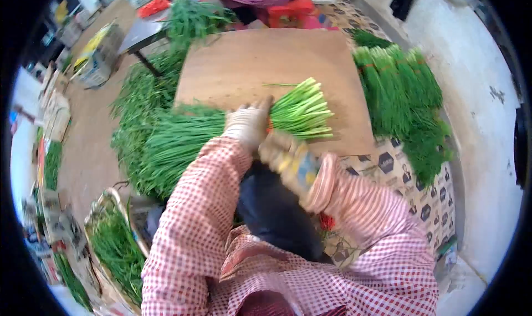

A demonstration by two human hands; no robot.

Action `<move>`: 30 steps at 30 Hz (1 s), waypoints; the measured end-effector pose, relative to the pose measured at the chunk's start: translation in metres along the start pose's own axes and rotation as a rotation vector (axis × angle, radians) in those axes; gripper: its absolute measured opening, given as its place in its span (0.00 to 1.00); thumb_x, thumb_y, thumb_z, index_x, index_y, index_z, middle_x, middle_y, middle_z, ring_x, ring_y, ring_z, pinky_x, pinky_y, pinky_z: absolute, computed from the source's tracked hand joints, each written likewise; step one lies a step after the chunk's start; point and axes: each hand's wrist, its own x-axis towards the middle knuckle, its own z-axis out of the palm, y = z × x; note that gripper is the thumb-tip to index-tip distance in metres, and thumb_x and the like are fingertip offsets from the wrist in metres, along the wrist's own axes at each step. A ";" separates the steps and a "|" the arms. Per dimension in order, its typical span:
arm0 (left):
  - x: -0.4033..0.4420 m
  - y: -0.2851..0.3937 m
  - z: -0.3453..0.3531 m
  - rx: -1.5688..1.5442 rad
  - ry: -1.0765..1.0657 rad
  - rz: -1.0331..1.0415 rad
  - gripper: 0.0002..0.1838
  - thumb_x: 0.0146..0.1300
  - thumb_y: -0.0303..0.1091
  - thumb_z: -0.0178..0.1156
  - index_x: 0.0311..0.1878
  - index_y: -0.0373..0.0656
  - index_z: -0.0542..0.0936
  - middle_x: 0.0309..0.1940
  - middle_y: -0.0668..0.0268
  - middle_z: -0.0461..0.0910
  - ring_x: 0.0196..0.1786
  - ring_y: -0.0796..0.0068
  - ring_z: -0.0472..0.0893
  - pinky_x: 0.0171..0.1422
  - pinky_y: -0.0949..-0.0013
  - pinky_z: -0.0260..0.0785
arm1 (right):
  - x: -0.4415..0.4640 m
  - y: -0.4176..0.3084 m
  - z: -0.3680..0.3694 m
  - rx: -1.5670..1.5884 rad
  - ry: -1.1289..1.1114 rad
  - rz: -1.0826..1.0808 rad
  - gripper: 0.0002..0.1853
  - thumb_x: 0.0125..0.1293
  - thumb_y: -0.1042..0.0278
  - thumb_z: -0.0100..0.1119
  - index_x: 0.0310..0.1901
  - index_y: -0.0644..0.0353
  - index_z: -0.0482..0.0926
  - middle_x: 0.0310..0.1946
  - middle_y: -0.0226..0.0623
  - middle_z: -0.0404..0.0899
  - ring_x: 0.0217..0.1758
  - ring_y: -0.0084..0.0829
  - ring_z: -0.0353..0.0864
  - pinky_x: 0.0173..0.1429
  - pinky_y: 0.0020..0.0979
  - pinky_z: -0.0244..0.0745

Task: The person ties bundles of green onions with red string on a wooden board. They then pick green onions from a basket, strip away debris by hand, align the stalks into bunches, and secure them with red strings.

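Observation:
A bundle of chives [302, 108] lies across the wooden board [266, 55], its pale cut ends to the right and long green leaves [183, 136] spreading left. My left hand [247, 125], in a light glove, is closed over the bundle's middle and presses it on the board. An orange band [270, 124] shows around the stalks just right of that hand. My right hand [288, 161], in a stained yellow and blue glove, is close below the band. Its fingers look curled and motion-blurred; anything they hold is hidden.
Banded chive bundles [388, 77] lie on patterned paper [388, 166] at right, beside a white wall. Loose greens [138, 94] heap along the board's left side. More greens fill a basket [119, 205] at lower left. A grey table [141, 36] and a red stool [291, 11] stand behind.

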 end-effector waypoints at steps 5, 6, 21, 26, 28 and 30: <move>-0.011 0.014 -0.008 0.016 0.092 0.116 0.51 0.35 0.49 0.75 0.66 0.50 0.64 0.60 0.58 0.73 0.65 0.57 0.70 0.69 0.44 0.57 | -0.055 0.094 0.000 0.207 0.038 0.075 0.10 0.65 0.66 0.54 0.26 0.56 0.73 0.22 0.22 0.70 0.30 0.20 0.69 0.38 0.25 0.66; -0.014 0.017 -0.009 0.064 0.049 0.047 0.50 0.35 0.50 0.75 0.65 0.50 0.65 0.58 0.58 0.74 0.64 0.57 0.71 0.70 0.43 0.54 | -0.052 0.104 0.004 0.267 0.078 -0.049 0.10 0.66 0.65 0.54 0.26 0.56 0.74 0.23 0.23 0.72 0.30 0.20 0.70 0.39 0.25 0.67; -0.065 0.178 -0.099 -1.408 0.242 0.721 0.35 0.43 0.35 0.79 0.55 0.39 0.73 0.46 0.66 0.81 0.46 0.71 0.81 0.51 0.68 0.75 | -0.117 0.019 -0.132 -0.599 0.551 -0.464 0.71 0.32 0.44 0.82 0.72 0.65 0.43 0.70 0.55 0.54 0.74 0.52 0.54 0.75 0.44 0.53; -0.067 0.248 -0.028 -1.648 -0.289 0.360 0.29 0.52 0.39 0.72 0.56 0.37 0.74 0.47 0.63 0.80 0.46 0.68 0.80 0.49 0.64 0.75 | -0.182 0.063 -0.140 0.050 0.429 -0.346 0.61 0.44 0.57 0.78 0.74 0.59 0.45 0.70 0.49 0.57 0.75 0.41 0.54 0.76 0.41 0.52; -0.060 0.259 0.026 -1.441 -0.477 0.162 0.30 0.54 0.42 0.69 0.57 0.38 0.73 0.48 0.62 0.79 0.50 0.63 0.79 0.54 0.58 0.73 | -0.240 0.062 -0.143 0.246 0.285 0.013 0.51 0.54 0.67 0.70 0.74 0.58 0.45 0.70 0.45 0.59 0.76 0.36 0.53 0.76 0.39 0.51; -0.047 0.248 0.077 -0.937 -0.468 0.294 0.30 0.53 0.44 0.69 0.57 0.39 0.74 0.48 0.58 0.79 0.50 0.60 0.79 0.55 0.55 0.72 | -0.279 0.100 -0.136 0.546 0.325 0.116 0.46 0.57 0.70 0.66 0.73 0.57 0.49 0.69 0.43 0.60 0.72 0.34 0.61 0.72 0.38 0.60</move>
